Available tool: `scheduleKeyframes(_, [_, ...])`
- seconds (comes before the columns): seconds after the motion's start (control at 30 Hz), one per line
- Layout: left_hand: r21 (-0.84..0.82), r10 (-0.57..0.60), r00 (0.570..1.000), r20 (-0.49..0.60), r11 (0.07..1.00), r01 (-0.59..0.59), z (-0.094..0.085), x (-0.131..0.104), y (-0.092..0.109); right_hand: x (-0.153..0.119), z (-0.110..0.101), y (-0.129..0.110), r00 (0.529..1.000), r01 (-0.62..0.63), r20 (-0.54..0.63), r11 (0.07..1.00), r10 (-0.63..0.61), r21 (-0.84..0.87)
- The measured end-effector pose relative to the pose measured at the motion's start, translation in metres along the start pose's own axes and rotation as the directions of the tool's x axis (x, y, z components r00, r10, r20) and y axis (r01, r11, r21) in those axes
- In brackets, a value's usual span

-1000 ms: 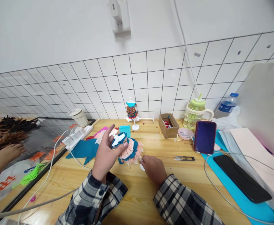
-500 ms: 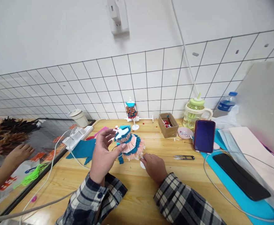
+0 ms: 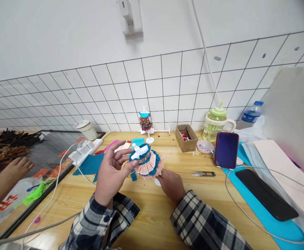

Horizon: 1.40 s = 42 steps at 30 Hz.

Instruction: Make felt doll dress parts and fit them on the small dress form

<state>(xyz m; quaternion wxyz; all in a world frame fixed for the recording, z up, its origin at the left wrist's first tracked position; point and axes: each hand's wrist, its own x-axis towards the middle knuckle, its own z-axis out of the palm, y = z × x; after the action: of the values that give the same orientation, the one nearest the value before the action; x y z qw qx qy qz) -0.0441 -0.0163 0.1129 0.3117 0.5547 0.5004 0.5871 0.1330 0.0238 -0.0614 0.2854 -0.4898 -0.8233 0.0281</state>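
Note:
A miniature dress form (image 3: 142, 151) with a white torso leans sideways between my hands. It wears a ruffled doll dress (image 3: 149, 165) in peach and teal. My left hand (image 3: 112, 173) curves round the bodice, thumb against its front and the other fingers raised behind. Low under the skirt, my right hand (image 3: 172, 184) is closed on the stand, whose white round base (image 3: 157, 182) partly shows; the stem itself is hidden by skirt and fingers. Teal fabric (image 3: 88, 164) lies left of my left hand.
Another dressed miniature form (image 3: 145, 121) stands by the wall. Thread snips (image 3: 204, 173) lie at right, near a cardboard box (image 3: 190, 142), a bead dish (image 3: 204, 147) and a propped phone (image 3: 226, 150). Cables cross a power strip (image 3: 86, 152). A co-worker's hand (image 3: 16, 172) is at far left.
The dress form has turned in my hands, showing more of its white torso and the peach skirt front. My left hand has shifted slightly left; my right hand stays low on the stand.

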Motion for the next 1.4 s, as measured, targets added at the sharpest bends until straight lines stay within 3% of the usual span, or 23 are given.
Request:
scheduleKeyframes(0.27, [-0.005,0.048,0.998,0.04,0.999,-0.048,0.001,-0.005,0.006,0.002,-0.008,-0.002,0.998,-0.053,0.039,0.998,0.052,0.029])
scheduleKeyframes(0.4, [-0.005,0.073,0.997,-0.025,0.997,-0.073,-0.003,-0.001,0.004,0.003,-0.014,-0.002,0.994,-0.092,0.058,0.994,0.088,0.063])
scheduleKeyframes(0.6, [0.017,-0.014,0.996,0.088,1.0,0.012,-0.005,0.008,-0.009,0.004,-0.021,-0.006,0.986,-0.022,0.168,0.987,-0.006,0.162])
scheduleKeyframes(0.8, [-0.033,-0.042,0.992,0.122,0.998,0.046,0.004,0.006,-0.007,0.002,-0.021,-0.007,0.969,0.039,0.234,0.986,-0.076,0.159])
scheduleKeyframes(1.13, [0.006,-0.067,0.998,0.003,0.998,0.067,0.004,0.008,-0.012,0.001,-0.018,-0.005,0.951,0.081,0.279,0.978,-0.133,0.192])
scheduleKeyframes(1.4, [0.009,-0.047,0.997,0.062,0.999,0.046,0.007,0.006,-0.014,0.001,-0.015,-0.004,0.96,0.025,0.263,0.968,-0.092,0.248])
